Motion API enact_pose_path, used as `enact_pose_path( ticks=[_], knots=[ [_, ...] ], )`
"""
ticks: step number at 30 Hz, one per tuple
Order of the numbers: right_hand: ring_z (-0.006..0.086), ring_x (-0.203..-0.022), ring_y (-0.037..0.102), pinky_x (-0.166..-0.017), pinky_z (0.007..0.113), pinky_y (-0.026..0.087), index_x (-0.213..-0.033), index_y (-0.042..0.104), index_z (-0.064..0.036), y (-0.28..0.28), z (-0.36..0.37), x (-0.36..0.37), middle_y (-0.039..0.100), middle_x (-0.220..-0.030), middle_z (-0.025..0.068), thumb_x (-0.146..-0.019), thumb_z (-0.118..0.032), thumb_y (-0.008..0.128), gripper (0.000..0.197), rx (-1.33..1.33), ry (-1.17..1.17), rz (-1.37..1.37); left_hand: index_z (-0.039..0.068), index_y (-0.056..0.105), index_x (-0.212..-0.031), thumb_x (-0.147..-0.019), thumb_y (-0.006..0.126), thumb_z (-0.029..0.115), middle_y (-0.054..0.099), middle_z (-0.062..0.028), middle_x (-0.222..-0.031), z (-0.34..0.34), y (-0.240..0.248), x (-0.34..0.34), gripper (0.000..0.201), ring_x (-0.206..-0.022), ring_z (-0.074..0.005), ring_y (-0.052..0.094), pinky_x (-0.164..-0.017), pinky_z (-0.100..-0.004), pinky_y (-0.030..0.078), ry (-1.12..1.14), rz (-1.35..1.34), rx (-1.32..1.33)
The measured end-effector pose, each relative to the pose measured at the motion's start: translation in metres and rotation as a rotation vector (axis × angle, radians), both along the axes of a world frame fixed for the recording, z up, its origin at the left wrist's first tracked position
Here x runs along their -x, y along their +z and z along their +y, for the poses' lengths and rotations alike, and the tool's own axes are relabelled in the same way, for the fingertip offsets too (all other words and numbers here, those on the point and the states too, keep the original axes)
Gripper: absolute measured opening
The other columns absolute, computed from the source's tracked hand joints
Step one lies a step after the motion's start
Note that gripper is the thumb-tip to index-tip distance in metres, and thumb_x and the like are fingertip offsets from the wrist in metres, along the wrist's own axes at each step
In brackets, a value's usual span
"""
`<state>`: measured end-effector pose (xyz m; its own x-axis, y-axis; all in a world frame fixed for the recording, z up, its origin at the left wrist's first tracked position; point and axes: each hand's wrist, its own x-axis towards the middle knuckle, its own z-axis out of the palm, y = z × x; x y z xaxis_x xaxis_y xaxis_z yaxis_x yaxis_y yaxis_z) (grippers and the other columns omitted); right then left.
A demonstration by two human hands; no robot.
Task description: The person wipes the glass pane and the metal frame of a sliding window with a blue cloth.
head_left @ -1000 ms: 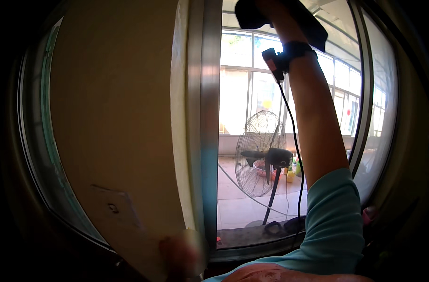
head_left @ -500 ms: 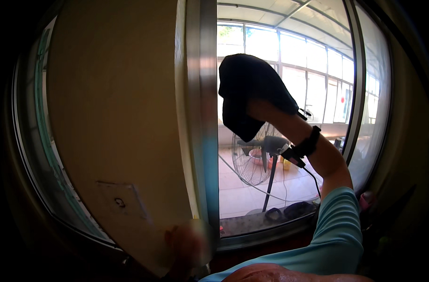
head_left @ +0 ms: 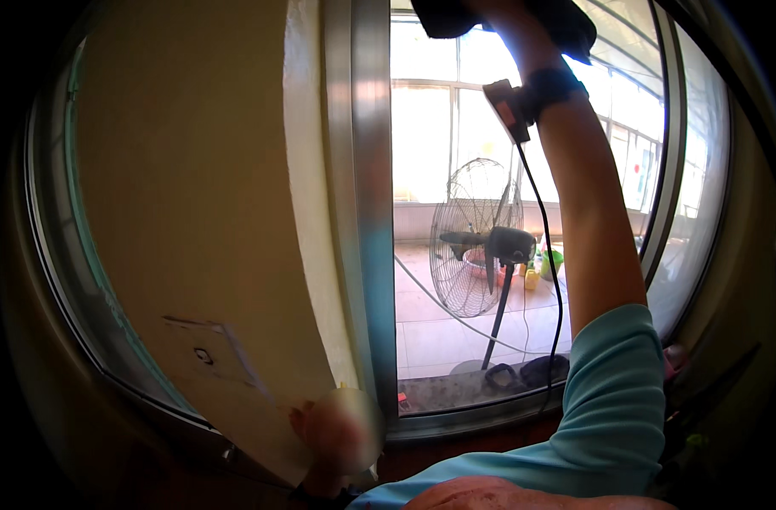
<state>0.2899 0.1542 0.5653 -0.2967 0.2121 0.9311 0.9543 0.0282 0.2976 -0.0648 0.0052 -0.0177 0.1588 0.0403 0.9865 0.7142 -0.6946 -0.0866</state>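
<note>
My right arm, in a teal short sleeve, reaches up in front of the glass. At the top edge of the picture my right hand (head_left: 492, 10) is closed on a black cloth (head_left: 443, 19), which is bunched and partly cut off by the frame. On that wrist sits a black strap (head_left: 555, 89) with a small box and a hanging black cable (head_left: 548, 246). Low on the left, my left hand (head_left: 330, 431) is at the corner of the wall beside the metal window frame (head_left: 373, 280). Its outline is blurred, so the finger pose is unclear.
Beyond the window stand a black floor fan (head_left: 477, 242), a green bucket (head_left: 552, 262) and a yellow container (head_left: 532, 279). Dark items (head_left: 541, 371) lie along the sill. A beige wall (head_left: 192, 187) with a socket plate (head_left: 214, 353) fills the left.
My right hand has moved upward with the black cloth, now partly beyond the top edge. The left hand remains at the wall corner. The view has shifted a little.
</note>
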Motion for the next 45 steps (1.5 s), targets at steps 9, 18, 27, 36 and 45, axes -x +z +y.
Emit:
enact_pose_path(
  ticks=[9, 18, 27, 36, 45],
  knots=[
    [0.025, -0.068, 0.064, -0.063, 0.039, 0.051, -0.102, 0.062, -0.0025, -0.216, -0.005, 0.005, 0.065, -0.074, 0.0104, -0.087, -0.014, 0.052, 0.021, 0.027, -0.008, -0.608, 0.018, 0.049, -0.118, -0.084, 0.056, 0.016, 0.045, -0.013, -0.129, -0.011, 0.021, -0.008, 0.035, -0.126, -0.0428, 0.037, -0.105, -0.0649, 0.022, 0.086, 0.005, -0.019],
    [0.0242, -0.065, 0.063, -0.059, 0.037, 0.05, -0.101, 0.06, -0.0016, -0.326, -0.034, 0.043, 0.064, -0.073, 0.0118, -0.089, -0.017, 0.05, 0.022, 0.313, 0.499, -0.355, 0.019, 0.049, -0.114, -0.084, 0.058, 0.016, 0.045, -0.011, -0.128, -0.009, 0.018, -0.01, 0.031, -0.129, -0.0405, 0.031, -0.109, -0.0622, 0.015, 0.064, -0.026, -0.03],
    [0.0234, -0.062, 0.063, -0.055, 0.035, 0.049, -0.101, 0.059, -0.0007, -0.198, 0.006, 0.044, 0.063, -0.072, 0.0131, -0.091, -0.02, 0.049, 0.024, 0.12, 0.498, -0.157, 0.021, 0.049, -0.117, -0.081, 0.059, 0.015, 0.044, -0.0099, -0.129, -0.012, 0.02, -0.001, 0.038, -0.129, -0.0397, 0.03, -0.11, -0.0613, 0.012, 0.091, -0.019, -0.037],
    [0.0227, -0.059, 0.062, -0.052, 0.033, 0.048, -0.101, 0.057, 0.0001, -0.13, 0.025, 0.061, 0.062, -0.071, 0.0145, -0.093, -0.023, 0.047, 0.026, 0.117, 0.338, 0.01, 0.024, 0.048, -0.121, -0.079, 0.061, 0.014, 0.043, -0.0085, -0.13, -0.009, 0.021, -0.008, 0.045, -0.129, -0.0392, 0.031, -0.111, -0.0603, 0.012, 0.066, -0.039, -0.037],
    [0.0219, -0.055, 0.061, -0.048, 0.031, 0.048, -0.101, 0.055, 0.001, -0.299, -0.059, 0.108, 0.061, -0.07, 0.0158, -0.095, -0.026, 0.045, 0.029, 0.808, 0.972, 0.356, 0.023, 0.049, -0.119, -0.08, 0.063, 0.017, 0.043, -0.0089, -0.13, -0.01, 0.003, 0.008, 0.042, -0.127, -0.0404, 0.032, -0.111, -0.0597, 0.012, 0.074, 0.019, 0.065]
  ],
)
